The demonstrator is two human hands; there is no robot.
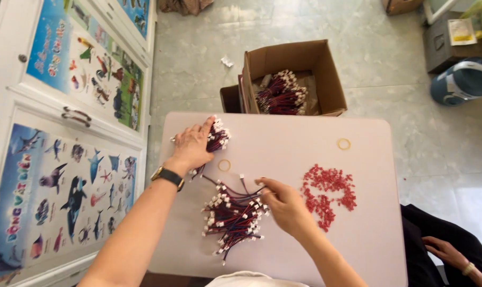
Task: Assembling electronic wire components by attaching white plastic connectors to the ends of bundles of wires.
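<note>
Your left hand [192, 144] reaches forward, palm down, fingers wrapped on a wire bundle [215, 137] at the table's [283, 143] far left edge. Your right hand [284, 204] lies mid-table, fingers pinched narrow on wires from the loose wire pile [231, 217]. Red connectors [327, 192] sit just right; rubber band [224, 165] between hands.

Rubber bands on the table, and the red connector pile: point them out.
Near rubber band [224, 165], head view, on its ring.
Far rubber band [344, 143], head view, on its ring.
Red connector pile [327, 192], head view, pile's middle.
</note>
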